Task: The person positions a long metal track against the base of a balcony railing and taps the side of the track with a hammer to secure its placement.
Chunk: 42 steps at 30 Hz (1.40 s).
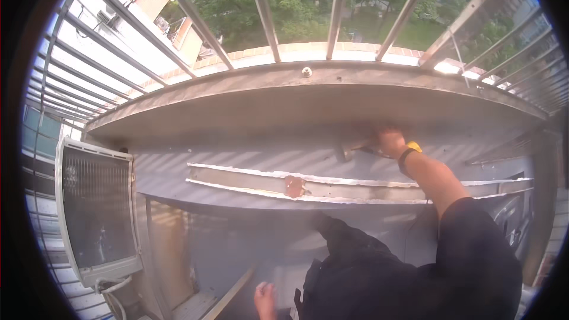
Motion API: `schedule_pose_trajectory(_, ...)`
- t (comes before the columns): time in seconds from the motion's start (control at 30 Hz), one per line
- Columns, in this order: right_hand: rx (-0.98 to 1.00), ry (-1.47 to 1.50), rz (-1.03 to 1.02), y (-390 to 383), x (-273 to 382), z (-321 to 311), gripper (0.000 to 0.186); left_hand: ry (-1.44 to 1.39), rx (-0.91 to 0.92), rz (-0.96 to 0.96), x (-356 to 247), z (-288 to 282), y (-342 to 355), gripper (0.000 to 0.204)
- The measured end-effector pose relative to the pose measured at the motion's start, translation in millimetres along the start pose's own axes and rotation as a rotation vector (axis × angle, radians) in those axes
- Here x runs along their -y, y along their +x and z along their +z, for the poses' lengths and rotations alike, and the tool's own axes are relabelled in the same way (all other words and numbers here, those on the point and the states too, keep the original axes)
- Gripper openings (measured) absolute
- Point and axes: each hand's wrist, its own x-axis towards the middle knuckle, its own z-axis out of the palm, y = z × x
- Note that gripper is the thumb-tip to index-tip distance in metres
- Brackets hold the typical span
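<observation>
Far out to the left of both hands, a white-framed unit (98, 207) with a ribbed, dark front is standing on edge, and a pale hose (112, 290) is curling below it. Nearer to the left hand, on its left side, a narrow light-coloured board (232, 293) is slanting up past the fingers. The left hand (265, 302) is hanging low at the bottom edge, its fingers looking partly curled; whether it is holding anything, I cannot tell.

Above the left hand and below the right one, a long channel strip (255, 181) with ragged white edges is running sideways across a grey slab (160, 172). A reddish-brown patch (294, 186) is sitting on this strip, between the two hands. Farther out than both hands, metal bars (336, 18) are rising in front of green trees (302, 0), and a small bolt (306, 72) is sticking up from the ledge (237, 92) at their feet.

Just left of the right hand, the blocky head of a hammer-like tool (347, 153) is lying close to the slab. The right hand (391, 142), slightly blurred, is gripping this tool by its handle, beyond the strip. Right behind that hand, a dark wristband (405, 161) is circling the wrist, a yellow piece (414, 146) is showing just beside it, and a black sleeve (474, 225) is covering the upper arm.
</observation>
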Motion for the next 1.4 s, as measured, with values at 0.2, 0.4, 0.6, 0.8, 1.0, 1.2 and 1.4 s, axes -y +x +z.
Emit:
schedule_pose_trajectory(0.2,0.084,0.06,-0.059,-5,-14,-61,0.043,0.192,0.084,0.233,-123,37,75,0.046)
schedule_pose_trajectory(0.4,0.098,0.336,-0.098,-31,52,-166,0.028,0.408,0.354,0.379,-260,75,70,0.044)
schedule_pose_trajectory(0.6,0.485,0.902,-0.295,-31,260,-237,0.038,0.364,0.869,0.407,-332,93,86,0.051)
schedule_pose_trajectory(0.8,0.465,1.074,-0.583,-6,466,-221,0.051,-0.512,0.793,0.447,-340,51,156,0.043)
schedule_pose_trajectory(1.0,0.115,0.359,-0.274,38,527,-137,0.098,-0.52,0.314,0.549,-384,-97,256,0.019)
schedule_pose_trajectory(1.2,0.203,0.042,-0.077,66,544,-79,0.098,-0.278,0.084,0.478,-385,-221,317,0.022)
schedule_pose_trajectory(1.4,0.149,0.186,-0.035,51,536,-121,0.075,0.094,0.076,0.437,-383,-233,313,0.007)
